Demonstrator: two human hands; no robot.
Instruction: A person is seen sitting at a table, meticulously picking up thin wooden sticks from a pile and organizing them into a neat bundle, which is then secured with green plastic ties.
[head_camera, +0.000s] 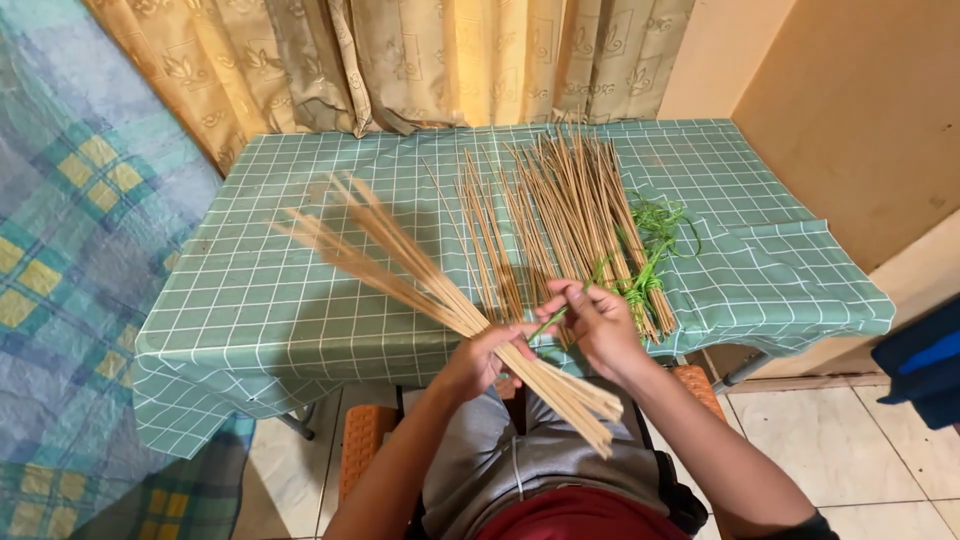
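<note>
My left hand (478, 362) gripped a bundle of thin tan bamboo sticks (440, 295) fanning up-left above the green checked surface (250, 310). My right hand (598, 325) pinched a green strip (548, 322) at the near edge, beside the loose stick pile (560, 215) and green strips (655, 250). The surface's left half lay open.

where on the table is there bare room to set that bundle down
Bare cloth lies on the table's left half, from the left edge to the loose sticks, and at the far right beyond the green strips. The middle is crowded with sticks.
</note>
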